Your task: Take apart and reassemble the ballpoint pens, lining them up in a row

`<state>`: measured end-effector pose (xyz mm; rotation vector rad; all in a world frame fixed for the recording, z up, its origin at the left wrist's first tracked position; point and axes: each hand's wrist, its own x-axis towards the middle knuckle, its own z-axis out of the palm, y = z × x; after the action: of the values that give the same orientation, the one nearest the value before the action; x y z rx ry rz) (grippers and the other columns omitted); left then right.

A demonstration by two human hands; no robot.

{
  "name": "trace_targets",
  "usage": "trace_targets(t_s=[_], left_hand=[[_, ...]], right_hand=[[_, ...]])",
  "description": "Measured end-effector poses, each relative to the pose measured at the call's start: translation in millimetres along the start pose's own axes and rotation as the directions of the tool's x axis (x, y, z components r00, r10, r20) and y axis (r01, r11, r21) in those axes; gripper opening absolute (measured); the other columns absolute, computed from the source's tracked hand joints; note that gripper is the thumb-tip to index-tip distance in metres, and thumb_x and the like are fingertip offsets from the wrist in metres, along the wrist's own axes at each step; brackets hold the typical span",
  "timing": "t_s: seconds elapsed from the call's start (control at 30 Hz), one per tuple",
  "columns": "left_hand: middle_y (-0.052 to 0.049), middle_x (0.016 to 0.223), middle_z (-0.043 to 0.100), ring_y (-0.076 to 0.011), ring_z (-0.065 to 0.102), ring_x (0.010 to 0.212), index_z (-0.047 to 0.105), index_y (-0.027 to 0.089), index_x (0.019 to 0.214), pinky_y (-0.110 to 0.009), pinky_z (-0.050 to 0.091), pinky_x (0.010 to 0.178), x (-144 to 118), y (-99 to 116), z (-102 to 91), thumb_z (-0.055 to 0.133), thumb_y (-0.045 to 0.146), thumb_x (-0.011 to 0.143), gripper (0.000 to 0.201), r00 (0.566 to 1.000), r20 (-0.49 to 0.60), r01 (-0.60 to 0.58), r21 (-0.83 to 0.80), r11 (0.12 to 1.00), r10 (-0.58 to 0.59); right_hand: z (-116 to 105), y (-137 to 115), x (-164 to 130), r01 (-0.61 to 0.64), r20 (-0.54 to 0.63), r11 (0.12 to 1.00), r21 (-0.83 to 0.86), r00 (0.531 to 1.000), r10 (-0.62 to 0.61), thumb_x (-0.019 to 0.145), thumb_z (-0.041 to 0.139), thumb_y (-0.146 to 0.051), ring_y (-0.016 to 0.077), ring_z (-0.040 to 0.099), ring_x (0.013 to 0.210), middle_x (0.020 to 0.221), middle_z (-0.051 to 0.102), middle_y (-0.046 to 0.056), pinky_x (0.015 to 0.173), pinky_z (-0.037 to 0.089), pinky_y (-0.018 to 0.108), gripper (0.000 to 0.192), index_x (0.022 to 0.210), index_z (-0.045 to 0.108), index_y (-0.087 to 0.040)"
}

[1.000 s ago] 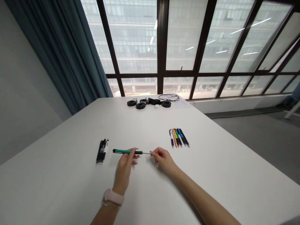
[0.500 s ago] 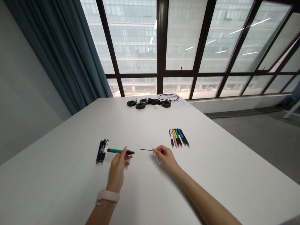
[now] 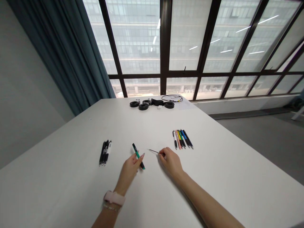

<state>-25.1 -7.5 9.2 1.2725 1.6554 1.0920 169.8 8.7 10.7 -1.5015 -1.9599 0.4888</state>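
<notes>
My left hand (image 3: pixel 130 169) grips a green pen barrel (image 3: pixel 138 155) with black ends, tilted so its far end points up and left above the white table (image 3: pixel 71 186). My right hand (image 3: pixel 171 162) pinches a thin dark refill (image 3: pixel 154 151) by one end; its free tip points left toward the barrel. A small gap separates refill and barrel. Black pens (image 3: pixel 104 152) lie in a small bundle left of my left hand. A row of coloured pens (image 3: pixel 182 139) lies just beyond my right hand.
At the table's far edge sit black tape rolls (image 3: pixel 143 105), a coiled cable (image 3: pixel 171 98) and a sheet of paper. A blue curtain (image 3: pixel 66 53) hangs at the left and a large window fills the back. Grey floor lies off the table's right edge.
The refill has been drawn out of the green barrel and the hands moved apart. The left hand then turned the barrel from level to slanted and came back toward the middle.
</notes>
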Motion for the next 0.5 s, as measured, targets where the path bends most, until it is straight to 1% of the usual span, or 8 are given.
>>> trace_targets(t_s=[0.13,0.3,0.4,0.5], left_hand=[[0.008,0.042,0.043,-0.0088,0.032,0.033,0.065,0.013,0.090,-0.021,0.020,0.035,3,-3,-1.4,0.060,0.065,0.064,0.058,1.000,0.029,-0.007,0.041,0.999,0.006],[0.008,0.043,0.043,-0.0096,0.033,0.034,0.062,0.016,0.087,-0.021,0.020,0.035,4,-6,0.4,0.060,0.061,0.068,0.048,0.997,0.080,-0.022,0.082,0.996,0.015],[0.007,0.044,0.044,-0.0102,0.034,0.035,0.061,0.018,0.077,-0.021,0.019,0.037,2,-5,2.0,0.061,0.058,0.068,0.041,0.992,0.125,-0.034,0.136,0.990,0.017],[0.007,0.043,0.044,-0.0116,0.038,0.038,0.058,0.020,0.069,-0.022,0.020,0.041,-2,0,2.6,0.061,0.056,0.069,0.036,0.994,0.101,-0.073,0.239,0.968,0.050]], right_hand=[[3,-5,-1,0.056,0.045,0.987,-0.150,0.998,-0.050,0.091,0.048,-0.022,0.0169,0.060,0.077,0.090,0.065,0.006,0.065,0.037,0.026,0.018,0.093,0.065,-0.019],[7,-10,-2,0.132,0.092,0.956,-0.263,0.990,-0.111,0.093,0.045,-0.023,0.0190,0.061,0.077,0.088,0.065,0.008,0.063,0.036,0.028,0.020,0.093,0.064,-0.018],[7,-12,-3,0.162,0.116,0.932,-0.324,0.985,-0.131,0.093,0.044,-0.023,0.0197,0.061,0.076,0.086,0.065,0.009,0.062,0.035,0.028,0.021,0.091,0.064,-0.017],[6,-13,-3,0.185,0.131,0.911,-0.370,0.981,-0.146,0.094,0.042,-0.022,0.0198,0.061,0.074,0.085,0.064,0.010,0.061,0.034,0.029,0.023,0.089,0.064,-0.016]])
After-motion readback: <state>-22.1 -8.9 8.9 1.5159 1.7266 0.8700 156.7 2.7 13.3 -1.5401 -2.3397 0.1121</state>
